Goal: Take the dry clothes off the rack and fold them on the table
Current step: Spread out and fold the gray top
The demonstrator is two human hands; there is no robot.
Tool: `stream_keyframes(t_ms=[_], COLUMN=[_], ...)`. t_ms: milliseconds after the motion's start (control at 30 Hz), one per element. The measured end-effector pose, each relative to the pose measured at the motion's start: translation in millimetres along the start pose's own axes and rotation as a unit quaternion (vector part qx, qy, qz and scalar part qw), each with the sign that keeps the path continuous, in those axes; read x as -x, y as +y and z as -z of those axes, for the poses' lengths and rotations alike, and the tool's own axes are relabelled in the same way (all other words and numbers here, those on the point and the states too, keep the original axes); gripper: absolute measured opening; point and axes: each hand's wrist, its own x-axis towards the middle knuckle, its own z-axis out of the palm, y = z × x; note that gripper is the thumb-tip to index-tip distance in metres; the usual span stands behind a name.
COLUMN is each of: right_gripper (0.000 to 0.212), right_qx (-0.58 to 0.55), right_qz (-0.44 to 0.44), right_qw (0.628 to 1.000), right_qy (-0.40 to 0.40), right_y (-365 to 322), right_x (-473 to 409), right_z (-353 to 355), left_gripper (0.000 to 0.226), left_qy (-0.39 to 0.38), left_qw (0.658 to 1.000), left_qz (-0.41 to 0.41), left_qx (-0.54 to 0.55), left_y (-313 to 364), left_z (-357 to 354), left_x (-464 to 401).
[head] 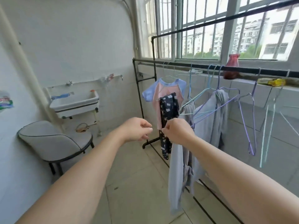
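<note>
A black clothes rack (178, 63) runs along the window wall. On it hang a pink T-shirt with blue sleeves (163, 91), dark patterned trousers (168, 113) and a light grey-blue garment (208, 113) on tilted wire hangers (215, 107). My right hand (176, 130) grips the grey-blue garment at the low end of a purple hanger; cloth hangs down below the fist. My left hand (137, 129) hovers just left of it with loosely curled fingers, holding nothing.
Several bare wire hangers (249, 110) hang further right on the rack. A grey padded chair (53, 139) stands at the left wall below a white sink (76, 102). A red vase (231, 67) and a yellow box (271, 81) sit on the windowsill. No table is in view.
</note>
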Motion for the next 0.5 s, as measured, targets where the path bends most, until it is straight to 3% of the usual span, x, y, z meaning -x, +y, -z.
stream_keyframes(t_ms=[100,200,333,433,500], right_gripper=[0.024,0.013,0.017,0.021,0.03], right_qx=[0.022,0.016,-0.009,-0.018,-0.021], right_qz=[-0.067,-0.108,-0.139,-0.167,-0.191], right_qw=[0.997,0.994,0.99,0.984,0.98], right_qy=[-0.039,-0.015,0.026,0.05,0.045], right_y=[40,74,106,129,141], right_x=[-29,-52,-59,-60,-64], right_z=[5,6,5,8,10], left_gripper=[0.017,0.025,0.031,0.04,0.029], left_qy=[-0.038,-0.026,-0.025,0.029,0.065], left_qw=[0.999,0.999,0.999,0.999,0.997], left_qz=[-0.014,-0.037,-0.027,-0.035,-0.027], left_qx=[-0.014,-0.031,0.004,-0.01,-0.015], left_y=[21,33,42,48,50], left_z=[-22,-42,-72,-90,-96], left_x=[-54,-103,-137,-157,-165])
